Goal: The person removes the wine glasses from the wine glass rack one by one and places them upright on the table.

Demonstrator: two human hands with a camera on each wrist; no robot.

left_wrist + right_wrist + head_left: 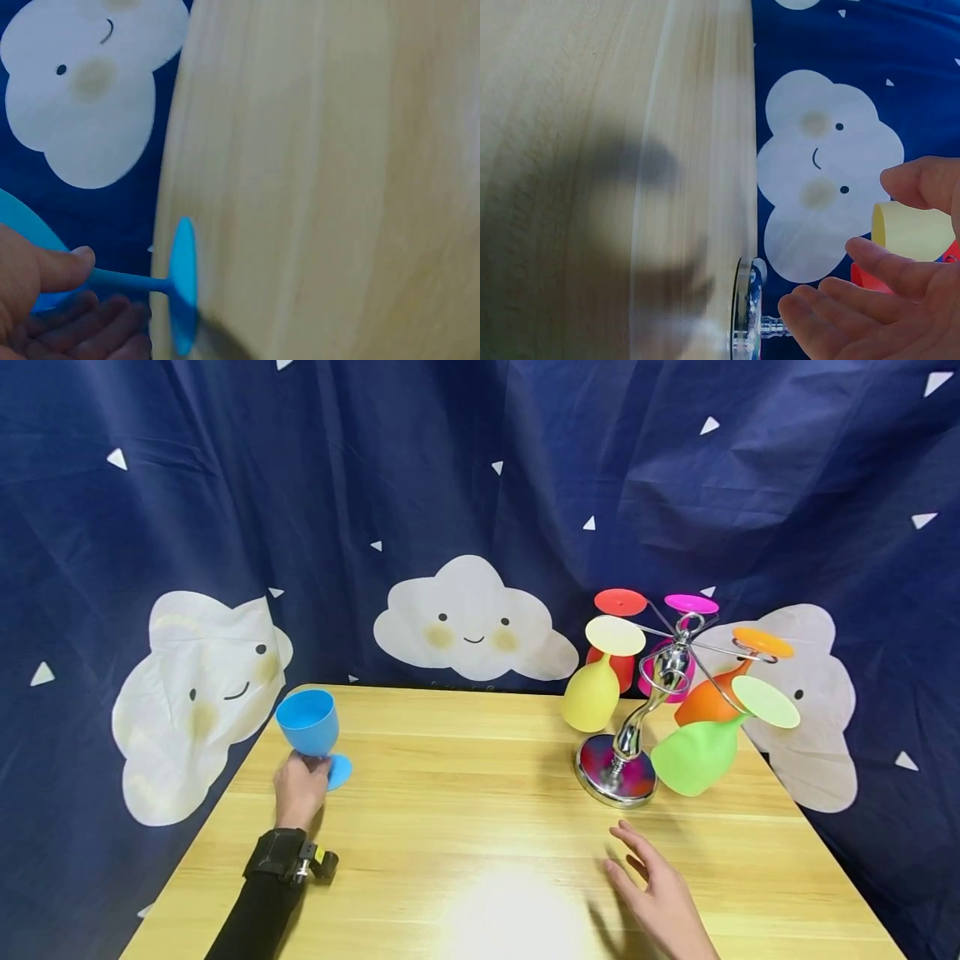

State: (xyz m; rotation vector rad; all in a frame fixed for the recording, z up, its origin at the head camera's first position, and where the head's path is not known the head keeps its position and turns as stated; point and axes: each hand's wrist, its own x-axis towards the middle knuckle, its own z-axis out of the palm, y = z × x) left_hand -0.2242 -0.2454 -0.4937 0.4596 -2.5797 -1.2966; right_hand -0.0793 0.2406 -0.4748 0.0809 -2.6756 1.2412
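At the left of the table, my left hand (pixel 298 789) grips a blue goblet (pixel 307 720) by its stem, just under the bowl. The goblet leans, bowl up and to the left, its round foot (pixel 182 285) close over the wood in the left wrist view. My right hand (pixel 654 887) holds nothing; its fingers are extended and spread, thumb apart, in front of a chrome goblet rack (pixel 633 727). From the rack's wire arms hang upside-down goblets: yellow (pixel 590 697), light green (pixel 697 758), orange (pixel 705 702), red and magenta, the last two partly hidden.
The light wooden table (pixel 450 777) reaches back to a dark blue curtain (pixel 450 460) printed with smiling clouds and white triangles. The rack's round, shiny base (pixel 600 777) stands at the right of the table. A bright glare lies on the wood near the front.
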